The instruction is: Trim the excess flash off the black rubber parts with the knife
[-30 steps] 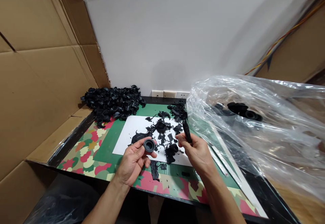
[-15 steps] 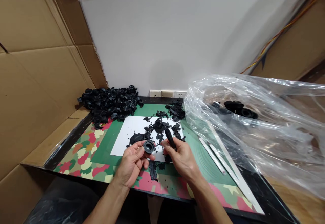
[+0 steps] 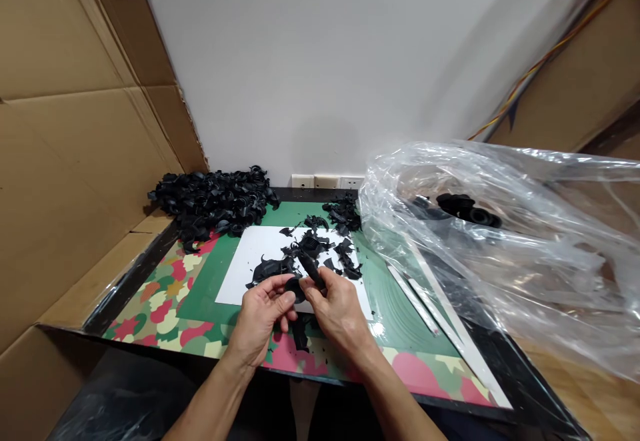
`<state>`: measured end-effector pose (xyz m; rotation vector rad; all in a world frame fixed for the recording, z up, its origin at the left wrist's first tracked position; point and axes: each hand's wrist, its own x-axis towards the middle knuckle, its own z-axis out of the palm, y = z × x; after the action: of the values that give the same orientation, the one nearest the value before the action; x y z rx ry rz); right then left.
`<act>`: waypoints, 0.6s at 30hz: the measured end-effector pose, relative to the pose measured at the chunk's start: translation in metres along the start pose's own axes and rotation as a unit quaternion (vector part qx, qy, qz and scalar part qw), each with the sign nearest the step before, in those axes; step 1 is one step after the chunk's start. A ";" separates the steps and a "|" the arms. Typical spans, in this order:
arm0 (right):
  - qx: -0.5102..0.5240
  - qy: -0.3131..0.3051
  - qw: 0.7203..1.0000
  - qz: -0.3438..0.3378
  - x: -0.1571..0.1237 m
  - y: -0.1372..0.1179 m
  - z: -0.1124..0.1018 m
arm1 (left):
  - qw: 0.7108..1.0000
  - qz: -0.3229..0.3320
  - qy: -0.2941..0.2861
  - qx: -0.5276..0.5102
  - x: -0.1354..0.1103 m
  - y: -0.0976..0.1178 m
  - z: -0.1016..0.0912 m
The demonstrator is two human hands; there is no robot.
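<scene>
While the left hand [image 3: 260,321] pinches a small black rubber ring [image 3: 296,289] between thumb and fingertips, just above the near edge of the white sheet [image 3: 250,264], the right hand [image 3: 340,311] is closed around a slim black hand tool [image 3: 311,269] whose lower end meets the ring. The tool's tip is hidden, so blade or pick cannot be told.

The work in hand appears to be trimming the ring's rim. By judgement it goes best with the ring held firmly and turned little by little. The left fingertips should be kept off the tool's line, and the stroke directed away from the thumb and over the sheet, so that offcuts fall there.

Beneath the hands, the worktop [image 3: 135,274] carries a camouflage-patterned cover [image 3: 150,307]. Beyond them, black offcuts [image 3: 345,254] are strewn across the sheet, which lies on a green cutting mat [image 3: 210,281]. To the right, two pale strips [image 3: 415,297] lie on the mat. A clear plastic bag [image 3: 500,254] holding more black parts [image 3: 467,207] crowds that side, near the right forearm. At the far left, a heap of black rubber pieces [image 3: 215,201] lies against a cardboard panel [image 3: 65,161]. Wall sockets [image 3: 325,181] sit behind.
</scene>
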<state>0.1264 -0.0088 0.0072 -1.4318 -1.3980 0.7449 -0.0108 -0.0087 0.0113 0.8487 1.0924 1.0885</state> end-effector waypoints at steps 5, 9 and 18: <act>0.019 -0.017 1.000 -0.011 -0.002 -0.003 -0.001 | 1.000 -0.013 -0.006 0.006 0.000 0.004 0.004; 0.046 -0.010 0.999 0.003 -0.004 -0.002 0.001 | 0.998 -0.010 0.010 -0.054 0.000 0.008 0.006; 0.169 -0.038 0.979 0.107 -0.007 0.005 0.002 | 0.997 0.001 -0.002 -0.079 -0.005 0.006 0.006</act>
<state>0.1254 -0.0145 0.0006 -1.3045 -1.1158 1.1287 -0.0068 -0.0120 0.0196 0.7266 0.9880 1.1583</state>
